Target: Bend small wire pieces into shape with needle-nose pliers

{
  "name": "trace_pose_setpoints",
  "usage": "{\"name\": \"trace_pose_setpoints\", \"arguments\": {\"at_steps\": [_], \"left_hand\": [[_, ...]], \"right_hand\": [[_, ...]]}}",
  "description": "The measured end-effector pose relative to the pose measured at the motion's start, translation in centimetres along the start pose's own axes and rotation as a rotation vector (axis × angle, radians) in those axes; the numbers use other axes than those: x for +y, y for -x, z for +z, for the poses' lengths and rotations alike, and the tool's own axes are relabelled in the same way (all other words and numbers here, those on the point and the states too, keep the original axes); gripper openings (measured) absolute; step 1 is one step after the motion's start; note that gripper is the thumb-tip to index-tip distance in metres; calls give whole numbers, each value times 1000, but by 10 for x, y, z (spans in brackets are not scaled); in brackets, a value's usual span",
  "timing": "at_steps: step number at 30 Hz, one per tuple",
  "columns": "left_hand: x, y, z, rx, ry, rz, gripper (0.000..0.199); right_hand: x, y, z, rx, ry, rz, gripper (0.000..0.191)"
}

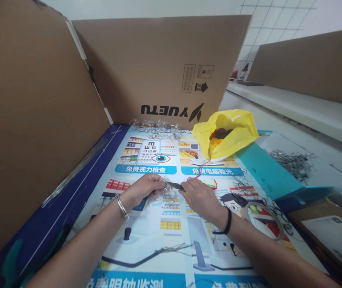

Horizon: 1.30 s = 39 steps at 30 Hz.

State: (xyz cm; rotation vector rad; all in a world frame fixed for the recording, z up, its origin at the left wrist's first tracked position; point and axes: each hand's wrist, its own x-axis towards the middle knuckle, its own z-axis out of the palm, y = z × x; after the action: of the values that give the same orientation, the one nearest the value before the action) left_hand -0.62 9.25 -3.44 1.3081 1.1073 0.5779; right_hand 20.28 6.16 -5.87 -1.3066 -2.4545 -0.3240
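Over the middle of the printed poster point(171, 222), my left hand point(147, 187) pinches a small clear wiry piece point(168, 192) at its fingertips. My right hand point(199, 196) is closed round a dark slim pointed tool point(174, 185), whose tip reaches the left fingertips. Fine wires hang beneath the two hands. Beyond my right hand, red and green threads point(201, 168) run over the poster to an open yellow bag point(228, 134). On the poster in front lies a bundle of thin wires point(172, 249).
Cardboard panels point(153, 68) stand at the back and left. Clear wiry pieces point(155, 124) line the back edge. At right are a roll of tape point(264, 220), a teal box point(271, 172), a pile of dark wires point(291, 164) and a brown package point(333, 228).
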Motion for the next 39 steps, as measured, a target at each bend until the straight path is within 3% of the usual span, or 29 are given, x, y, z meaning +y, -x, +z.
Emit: {"name": "trace_pose_setpoints", "arguments": {"at_steps": [18,31,39], "left_hand": [[-2,-2,2,27,-30,31,17],[-8,-4,0,35,-124,55,16],[-11,-5,1,100,-205,70,18]], "right_hand": [[9,-1,5,-92,-148,-10,19],[9,-3,-1,-79,-8,-93,16],[8,-4,-5,-31,118,-159,14]]}}
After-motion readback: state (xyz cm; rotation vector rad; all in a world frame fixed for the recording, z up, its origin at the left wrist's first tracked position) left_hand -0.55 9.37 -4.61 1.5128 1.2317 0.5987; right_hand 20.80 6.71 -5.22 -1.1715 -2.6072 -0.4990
